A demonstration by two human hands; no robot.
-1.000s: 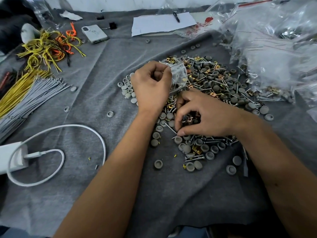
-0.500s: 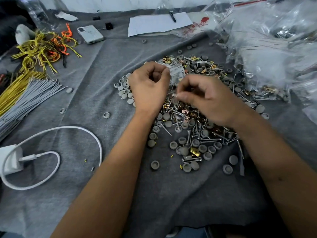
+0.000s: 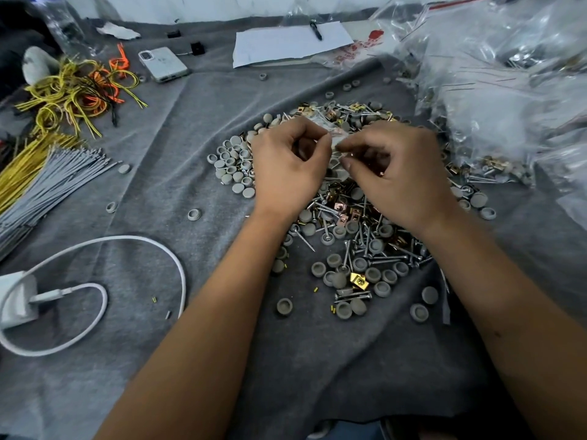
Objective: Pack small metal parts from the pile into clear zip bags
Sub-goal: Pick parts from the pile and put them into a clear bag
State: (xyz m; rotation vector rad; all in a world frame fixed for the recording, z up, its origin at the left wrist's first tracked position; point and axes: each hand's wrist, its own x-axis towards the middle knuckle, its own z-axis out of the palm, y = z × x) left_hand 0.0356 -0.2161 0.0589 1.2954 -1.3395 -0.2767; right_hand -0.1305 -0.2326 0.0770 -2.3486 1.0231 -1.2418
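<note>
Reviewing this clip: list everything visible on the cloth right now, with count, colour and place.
pile of parts: many screws, grey caps, brass clips; centre
small zip bag: one, clear; pinched between both hands
heap of zip bags: many, clear; right
phone: one, white; upper left
paper: one, white, pen on it; top
wire bundles: yellow, orange; left
grey ties: many; left
charger with cable: one, white; lower left
left hand: above pile
right hand: above pile
</note>
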